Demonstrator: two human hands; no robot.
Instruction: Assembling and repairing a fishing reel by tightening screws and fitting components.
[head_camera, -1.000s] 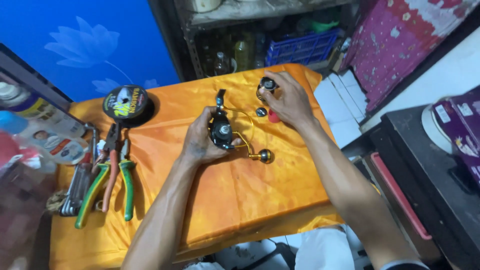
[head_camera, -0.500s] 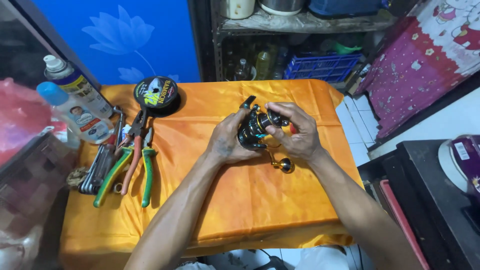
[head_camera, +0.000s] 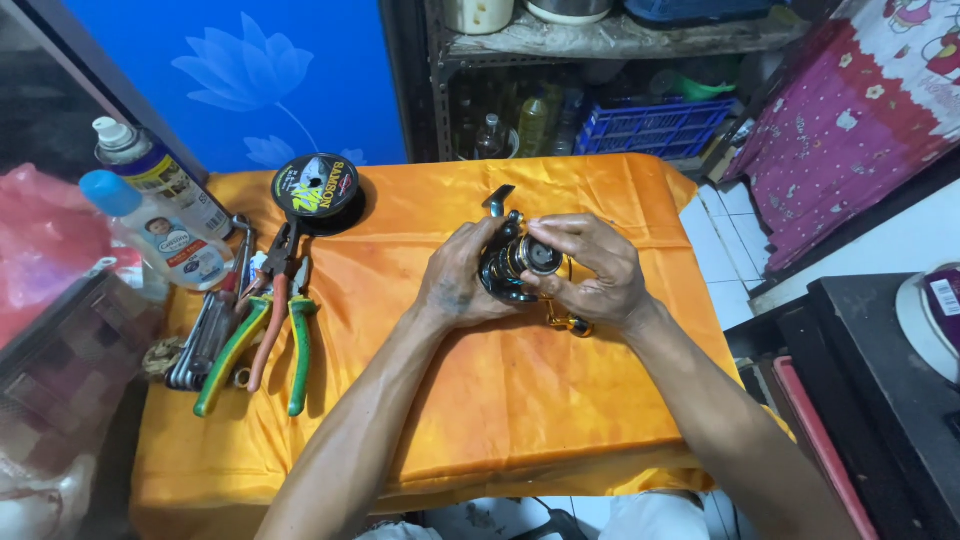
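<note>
between both hands (head_camera: 530, 275), seemingly fishing reel (head_camera: 518, 262)

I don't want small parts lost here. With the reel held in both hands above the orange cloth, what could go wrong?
The fishing reel sits between the left hand and right hand above the table, so a loosened piece could drop. The orange cloth is wrinkled and glossy; a small part might roll off toward the nearby edge.
</note>
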